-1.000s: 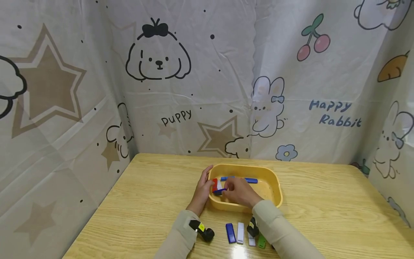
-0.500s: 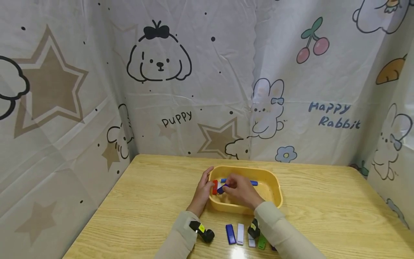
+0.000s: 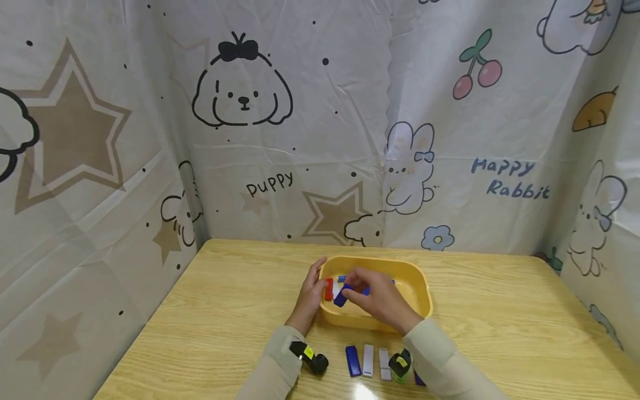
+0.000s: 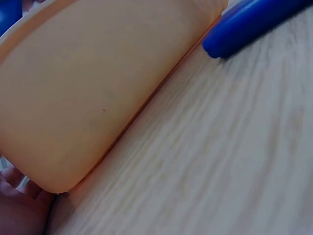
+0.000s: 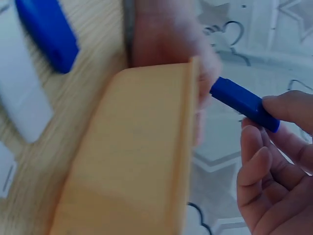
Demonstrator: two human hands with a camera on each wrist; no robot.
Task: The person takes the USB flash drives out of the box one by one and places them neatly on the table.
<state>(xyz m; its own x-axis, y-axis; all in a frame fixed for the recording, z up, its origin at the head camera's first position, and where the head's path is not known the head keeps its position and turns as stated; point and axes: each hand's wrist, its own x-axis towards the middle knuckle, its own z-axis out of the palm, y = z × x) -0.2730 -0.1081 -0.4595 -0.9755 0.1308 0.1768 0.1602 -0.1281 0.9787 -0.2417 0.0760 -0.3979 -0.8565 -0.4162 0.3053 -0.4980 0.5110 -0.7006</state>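
Observation:
My left hand (image 3: 307, 297) grips the left end of a yellow plastic bin (image 3: 357, 321), thumb at the rim and fingers along the outside. Over the bin, my right hand (image 3: 381, 299) pinches a small blue oblong plastic block (image 3: 341, 297) between thumb and fingers. The right wrist view shows this blue block (image 5: 244, 103) tilted and raised beyond the rim. Inside the bin, a red piece (image 3: 328, 289) and a white piece (image 3: 336, 289) lie by the left wall. Blue stick-like pieces (image 3: 342, 279) behind them are partly hidden by my right hand.
In front of the bin, a row of oblong blocks lies on the wooden table (image 3: 225, 311): blue (image 3: 353, 361), white (image 3: 368, 361), another white (image 3: 384, 364), green (image 3: 400, 380) and dark blue (image 3: 419, 379), the last two partly covered by my right wrist. A printed curtain (image 3: 280, 144) hangs behind.
My right hand has lifted the blue block from low beside the red and white pieces and turned it steeper. The left hand keeps its grip on the bin.

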